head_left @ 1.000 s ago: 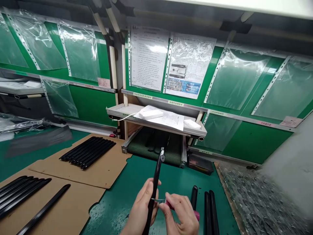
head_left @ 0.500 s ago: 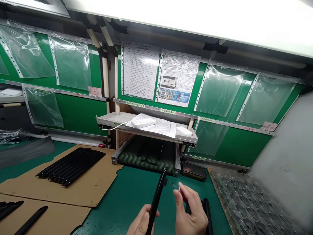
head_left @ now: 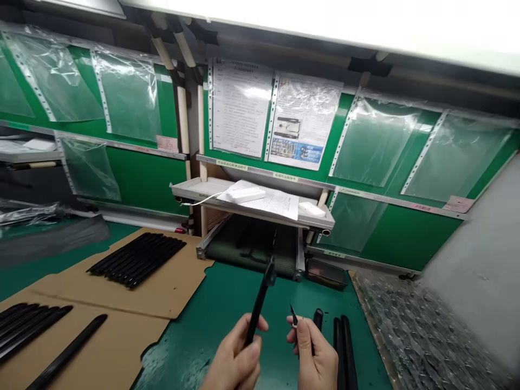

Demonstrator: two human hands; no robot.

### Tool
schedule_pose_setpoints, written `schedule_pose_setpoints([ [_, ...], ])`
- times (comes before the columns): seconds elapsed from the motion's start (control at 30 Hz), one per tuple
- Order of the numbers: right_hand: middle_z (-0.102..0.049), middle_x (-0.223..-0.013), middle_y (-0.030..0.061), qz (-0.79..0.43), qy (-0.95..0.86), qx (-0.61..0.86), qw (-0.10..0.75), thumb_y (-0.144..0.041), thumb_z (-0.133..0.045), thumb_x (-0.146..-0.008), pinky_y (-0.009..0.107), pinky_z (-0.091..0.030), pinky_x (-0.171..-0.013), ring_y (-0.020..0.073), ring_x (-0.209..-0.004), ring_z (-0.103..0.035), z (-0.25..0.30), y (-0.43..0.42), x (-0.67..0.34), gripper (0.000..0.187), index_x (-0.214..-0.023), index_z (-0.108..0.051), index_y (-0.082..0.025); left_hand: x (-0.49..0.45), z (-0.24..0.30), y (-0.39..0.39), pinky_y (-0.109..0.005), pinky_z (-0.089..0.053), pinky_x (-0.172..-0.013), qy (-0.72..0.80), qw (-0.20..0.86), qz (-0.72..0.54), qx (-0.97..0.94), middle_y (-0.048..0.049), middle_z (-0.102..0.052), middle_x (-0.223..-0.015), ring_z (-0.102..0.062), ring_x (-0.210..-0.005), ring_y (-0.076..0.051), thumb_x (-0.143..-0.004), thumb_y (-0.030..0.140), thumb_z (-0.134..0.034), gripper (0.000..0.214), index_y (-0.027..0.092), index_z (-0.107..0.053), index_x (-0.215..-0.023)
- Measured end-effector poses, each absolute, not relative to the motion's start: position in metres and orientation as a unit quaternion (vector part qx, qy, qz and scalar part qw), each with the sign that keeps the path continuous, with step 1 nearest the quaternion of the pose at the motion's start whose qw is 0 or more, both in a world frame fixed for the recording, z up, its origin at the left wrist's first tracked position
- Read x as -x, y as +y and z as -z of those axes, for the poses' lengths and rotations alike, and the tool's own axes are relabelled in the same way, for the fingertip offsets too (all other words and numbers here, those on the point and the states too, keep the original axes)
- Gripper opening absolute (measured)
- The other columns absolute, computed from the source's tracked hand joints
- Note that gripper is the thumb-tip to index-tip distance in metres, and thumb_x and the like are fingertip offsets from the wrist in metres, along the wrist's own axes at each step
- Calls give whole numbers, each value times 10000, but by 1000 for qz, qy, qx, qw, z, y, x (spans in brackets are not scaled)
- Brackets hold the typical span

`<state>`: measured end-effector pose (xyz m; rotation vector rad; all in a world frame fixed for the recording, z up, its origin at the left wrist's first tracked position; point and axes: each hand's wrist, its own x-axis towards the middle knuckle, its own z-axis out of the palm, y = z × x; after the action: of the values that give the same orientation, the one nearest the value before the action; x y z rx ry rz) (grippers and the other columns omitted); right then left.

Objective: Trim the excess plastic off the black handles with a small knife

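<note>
Black bar [head_left: 258, 303] is slanting up from the clenched left hand [head_left: 232, 355], its top end leaning toward the right hand [head_left: 313, 355], whose fingers are pinching a small blade [head_left: 293, 316].

Glossy black plastic bar [head_left: 258, 304], bright metal blade [head_left: 293, 315], matt brown cardboard [head_left: 162, 295]

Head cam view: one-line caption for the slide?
Left hand holds a black plastic bar, right hand a small craft knife.

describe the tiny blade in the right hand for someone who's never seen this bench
Below the shelf, over the green mat, is the right hand. It pinches a small pointed metal blade, tip up, bright, unlike the long black bars beside it.
</note>
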<state>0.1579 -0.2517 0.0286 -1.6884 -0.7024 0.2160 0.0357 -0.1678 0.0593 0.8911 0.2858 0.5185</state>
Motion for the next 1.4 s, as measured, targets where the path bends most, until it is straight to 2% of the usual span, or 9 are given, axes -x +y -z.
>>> schedule_pose_setpoints([
  [0.07, -498, -660, 13, -128, -355, 719, 584, -587, -405, -977, 306, -279, -519, 147, -537, -397, -27, -258, -147, 479, -767, -641, -227, -28, -70, -158, -181, -170, -381, 115, 837, -312, -434, 105, -272, -551, -154, -366, -26, -888, 466, -592, 276, 254, -530, -1054],
  [0.13, -477, -648, 5, -148, -411, 708, 555, -533, -424, -992, 316, -247, -526, 149, -539, -398, -24, -262, -133, 435, -749, -622, -231, -19, -78, -145, -191, -231, -399, 93, 810, -387, -430, 89, -334, -592, -210, -382, -32, -941, 445, -495, 259, 248, -527, -1107],
  [0.27, -570, -719, 19, -146, -486, 701, 501, -489, -477, -988, 309, -306, -555, 175, -610, -491, -13, -266, -107, 317, -873, -667, -263, 3, -79, -131, -217, -256, -430, 75, 738, -495, -453, 71, -367, -628, -259, -411, -40, -976, 437, -414, 302, 233, -525, -1169],
  [0.4, -620, -798, 26, -105, -550, 696, 449, -435, -513, -984, 306, -381, -600, 190, -703, -560, -11, -262, -87, 232, -957, -670, -267, 23, -71, -132, -234, -244, -452, 88, 671, -530, -510, 58, -353, -645, -278, -453, -49, -987, 403, -405, 304, 233, -506, -1217],
  [0.7, -603, -802, 18, 8, -656, 674, 341, -333, -511, -984, 339, -329, -614, 201, -708, -519, -26, -231, -45, 149, -967, -610, -223, 73, -62, -123, -251, -300, -524, 114, 573, -524, -620, 37, -398, -714, -323, -532, -62, -985, 376, -423, 303, 239, -479, -1250],
  [0.87, -587, -783, 16, 59, -677, 671, 297, -311, -511, -975, 354, -290, -617, 211, -698, -470, -32, -214, -25, 144, -936, -604, -208, 94, -60, -112, -253, -318, -536, 138, 573, -517, -620, 35, -401, -706, -330, -538, -74, -976, 371, -441, 286, 246, -477, -1231],
  [1.17, -594, -777, 24, 92, -682, 670, 279, -354, -485, -986, 350, -303, -619, 221, -699, -485, -23, -184, -18, 204, -893, -599, -213, 107, -55, -88, -242, -298, -532, 129, 629, -492, -589, 40, -359, -694, -317, -547, -71, -969, 411, -447, 333, 246, -478, -1256],
  [1.33, -624, -755, 10, 16, -676, 682, 278, -437, -468, -990, 330, -344, -584, 209, -678, -544, -15, -168, -28, 266, -910, -647, -257, 102, -50, -70, -248, -280, -527, 114, 658, -485, -565, 38, -348, -726, -300, -545, -73, -975, 404, -423, 302, 265, -464, -1239],
  [1.4, -639, -729, 3, -24, -658, 688, 305, -464, -440, -997, 317, -368, -556, 198, -645, -575, -13, -163, -30, 303, -915, -668, -282, 99, -49, -61, -255, -269, -530, 123, 664, -485, -556, 41, -331, -721, -280, -544, -80, -966, 429, -429, 316, 267, -460, -1236],
])
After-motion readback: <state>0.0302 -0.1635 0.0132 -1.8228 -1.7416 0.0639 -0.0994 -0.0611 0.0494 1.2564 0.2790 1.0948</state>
